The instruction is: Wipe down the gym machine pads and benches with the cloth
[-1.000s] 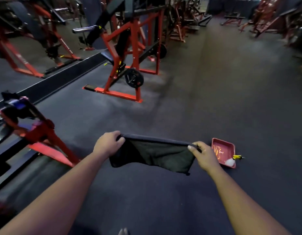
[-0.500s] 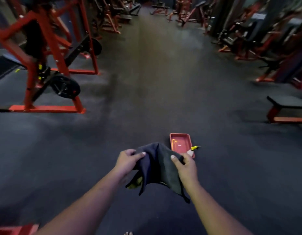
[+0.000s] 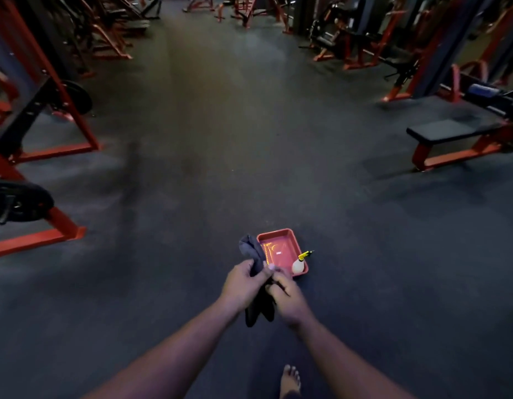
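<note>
Bare arms, bare hands, one bare foot

Both forearms are uncovered to the frame's lower edge, with no sleeve showing; the left hand (image 3: 243,283) and right hand (image 3: 286,298) wear no gloves; a bare foot (image 3: 290,381) shows its toes, unshod.

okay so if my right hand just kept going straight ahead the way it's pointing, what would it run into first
Probably the shallow red plastic tray on the floor. Your right hand, gripping the dark grey cloth together with your left hand, points forward towards it and the white spray bottle there. Depth is unclear, though.

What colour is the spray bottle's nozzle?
Yellow, on a whitish bottle in the red tray; head view.
</note>
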A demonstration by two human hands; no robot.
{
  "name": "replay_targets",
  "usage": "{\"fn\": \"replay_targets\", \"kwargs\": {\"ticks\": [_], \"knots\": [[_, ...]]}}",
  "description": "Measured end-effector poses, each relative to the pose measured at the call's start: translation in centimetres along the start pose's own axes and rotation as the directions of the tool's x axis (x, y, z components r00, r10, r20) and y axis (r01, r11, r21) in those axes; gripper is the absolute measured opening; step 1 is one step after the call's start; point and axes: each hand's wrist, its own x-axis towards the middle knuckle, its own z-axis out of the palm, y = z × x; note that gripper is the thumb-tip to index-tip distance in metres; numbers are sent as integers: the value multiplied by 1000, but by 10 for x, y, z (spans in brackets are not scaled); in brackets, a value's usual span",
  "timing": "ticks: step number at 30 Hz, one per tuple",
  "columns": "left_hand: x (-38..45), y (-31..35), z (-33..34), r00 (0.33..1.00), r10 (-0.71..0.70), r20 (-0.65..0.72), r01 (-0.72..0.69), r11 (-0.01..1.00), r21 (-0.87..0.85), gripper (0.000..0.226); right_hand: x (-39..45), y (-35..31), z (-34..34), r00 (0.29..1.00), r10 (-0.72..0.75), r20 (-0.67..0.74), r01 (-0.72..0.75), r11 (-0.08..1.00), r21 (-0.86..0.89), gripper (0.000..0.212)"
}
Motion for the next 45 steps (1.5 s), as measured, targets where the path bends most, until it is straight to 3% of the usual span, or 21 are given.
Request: {"fn": "replay_targets", "kwargs": {"ticks": [3, 6, 7, 9, 10, 12, 14, 15, 17, 19, 21, 24, 27, 33, 38, 42, 45], "knots": [[51, 18, 13, 998, -57, 33, 59, 997, -51, 36, 45, 1, -43, 990, 82, 116, -94, 990, 107, 48], [96, 25, 15, 997, -78, 19, 77, 996, 38, 38, 94, 0, -80, 982, 127, 142, -142, 984, 103, 46], [112, 27, 16, 996, -84, 13, 83, 993, 79, 39, 112, -1, -91, 983, 136, 126, -147, 985, 86, 45], [142, 33, 15, 996, -81, 27, 75, 983, 165, 36, 154, 5, -115, 994, 85, 73, -76, 991, -112, 49], [156, 36, 14, 996, -72, 59, 59, 978, 200, 34, 174, 7, -129, 997, 37, 74, -12, 951, -310, 61], [195, 39, 11, 987, -48, 152, 10, 970, 241, 32, 219, 10, -152, 993, -5, 117, 88, 691, -718, 87], [238, 38, 6, 971, -22, 237, -46, 960, 276, 30, 262, 14, -170, 979, 32, 200, 161, 476, -864, 98], [257, 37, 3, 963, -15, 271, -67, 955, 290, 29, 281, 17, -176, 967, 65, 247, 197, 426, -883, 93], [303, 32, -1, 950, 1, 313, -97, 952, 289, 33, 321, 23, -188, 946, 138, 293, 225, 368, -902, 63], [355, 19, -3, 943, -11, 334, -113, 929, 352, 40, 360, 33, -195, 943, 184, 278, 200, 353, -914, 38], [395, 6, -3, 938, -36, 344, -159, 839, 521, 44, 386, 43, -197, 935, 253, 247, 145, 363, -920, 32], [444, -18, 9, 929, -80, 361, -234, 628, 742, 45, 424, 71, -192, 925, 320, 204, 73, 376, -924, 41], [503, -65, 35, 905, -169, 390, -247, 538, 806, 42, 477, 122, -190, 901, 393, 185, 30, 368, -929, 51], [631, -205, 110, 888, -311, 338, -120, 553, 825, 32, 590, 289, -197, 872, 455, 181, 0, 370, -929, 34], [707, -301, 165, 910, -309, 277, -57, 568, 821, 40, 654, 414, -199, 892, 416, 178, 49, 302, -952, 31], [717, -357, 193, 920, -299, 255, -22, 608, 794, 58, 661, 473, -203, 904, 395, 160, 35, 304, -952, 40], [704, -380, 205, 879, -392, 273, 46, 639, 768, 61, 646, 499, -205, 878, 455, 151, -9, 331, -944, 41]]}}
